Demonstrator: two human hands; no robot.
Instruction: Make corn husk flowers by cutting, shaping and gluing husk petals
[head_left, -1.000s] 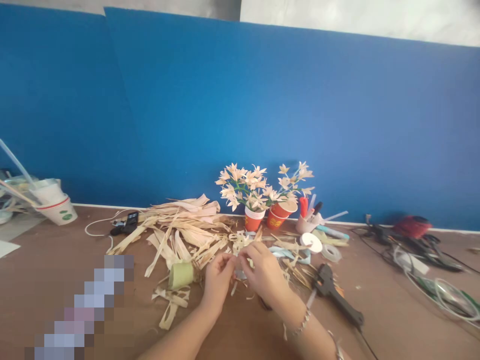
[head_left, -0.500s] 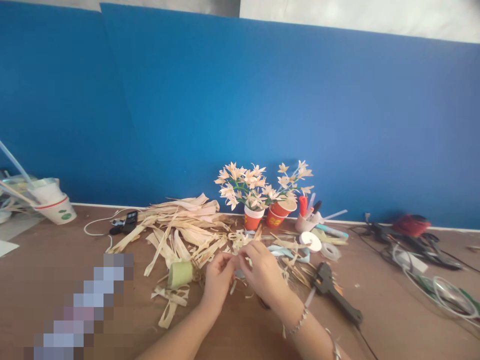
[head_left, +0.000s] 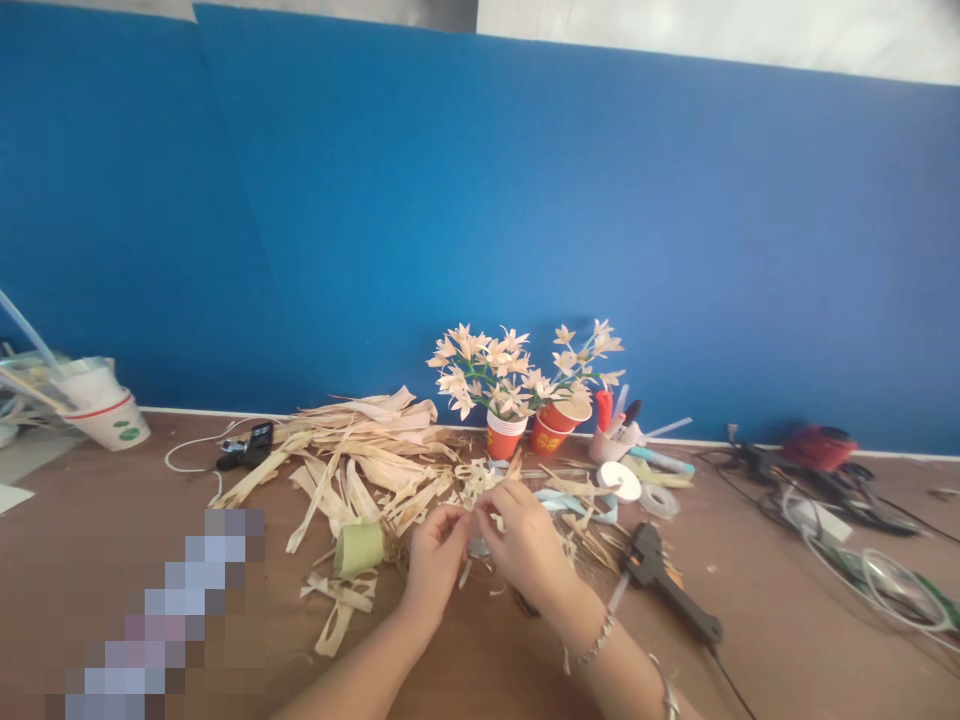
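Observation:
My left hand [head_left: 436,560] and my right hand [head_left: 525,540] meet fingertip to fingertip above the table's middle, both pinched closed. Whatever lies between the fingers is too small and hidden to name. Dried husk strips [head_left: 375,460] are heaped behind and left of my hands. A pale green roll [head_left: 359,549] lies just left of my left hand. To the right of my right forearm is a black hot glue gun [head_left: 667,580]. Beyond my hands, pale husk flowers [head_left: 495,360] stand in a stack of red paper cups [head_left: 504,438].
More flowers lean from a tilted red cup [head_left: 555,428]. Beside it are a cup of pens [head_left: 609,440], a white tape roll [head_left: 619,481] and a clear tape roll [head_left: 660,501]. Cables [head_left: 870,580] tangle at right; a white cup [head_left: 112,420] stands far left. A blue panel [head_left: 480,200] closes off the back.
My hands stay pinched together in nearly the same place. The whole view has shifted very slightly; nothing on the table has visibly moved.

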